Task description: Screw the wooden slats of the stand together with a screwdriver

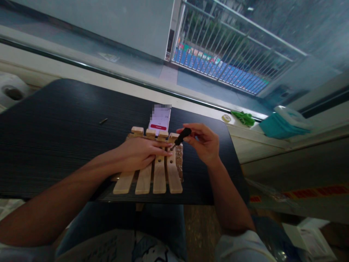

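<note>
Several pale wooden slats (159,174) lie side by side on a dark table (54,134), joined into a small rack. My left hand (139,153) rests flat on the slats with its fingers stretched toward the right. My right hand (203,142) pinches a small black-handled screwdriver (181,137), its tip angled down to the rightmost slat near my left fingertips. A clear plastic bag (179,160) lies beside the slats on the right.
A phone (160,120) with a lit screen lies just behind the slats. A small screw (103,120) sits on the table to the left. On the window ledge are a green cloth (244,117) and a teal bag (283,123). Boxes stand on the floor at right.
</note>
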Action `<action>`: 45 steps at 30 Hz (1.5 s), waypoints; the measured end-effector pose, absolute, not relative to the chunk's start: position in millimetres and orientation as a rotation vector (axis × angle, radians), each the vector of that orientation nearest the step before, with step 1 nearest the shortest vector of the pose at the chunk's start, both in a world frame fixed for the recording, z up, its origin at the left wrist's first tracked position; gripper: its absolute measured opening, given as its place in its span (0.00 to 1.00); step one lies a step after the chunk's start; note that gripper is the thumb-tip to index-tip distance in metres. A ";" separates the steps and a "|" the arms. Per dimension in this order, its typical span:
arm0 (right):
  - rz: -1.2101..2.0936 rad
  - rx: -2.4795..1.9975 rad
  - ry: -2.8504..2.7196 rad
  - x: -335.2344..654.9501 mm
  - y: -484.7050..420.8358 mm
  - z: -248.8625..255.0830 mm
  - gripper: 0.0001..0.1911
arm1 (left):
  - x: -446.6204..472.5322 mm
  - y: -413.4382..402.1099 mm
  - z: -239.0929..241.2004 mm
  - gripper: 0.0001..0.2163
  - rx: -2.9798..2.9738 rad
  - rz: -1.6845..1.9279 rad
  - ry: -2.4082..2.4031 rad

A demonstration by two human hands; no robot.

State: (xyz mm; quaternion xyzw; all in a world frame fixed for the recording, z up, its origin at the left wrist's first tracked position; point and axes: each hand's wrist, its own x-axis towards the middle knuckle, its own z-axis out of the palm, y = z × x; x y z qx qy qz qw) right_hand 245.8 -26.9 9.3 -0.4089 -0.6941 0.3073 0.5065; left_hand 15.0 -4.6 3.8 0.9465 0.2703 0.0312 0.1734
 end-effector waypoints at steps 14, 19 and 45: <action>0.589 -1.008 -1.583 240.2 -24.3 4.2 0.14 | 15.2 -4.6 7.1 0.22 2.677 0.081 0.757; 0.541 -0.969 -1.679 241.7 -23.5 3.5 0.12 | 15.6 -5.8 8.7 0.23 2.654 0.047 0.768; 0.623 -0.964 -1.686 247.4 -23.8 6.2 0.13 | 15.5 -4.5 6.6 0.23 2.678 0.096 0.761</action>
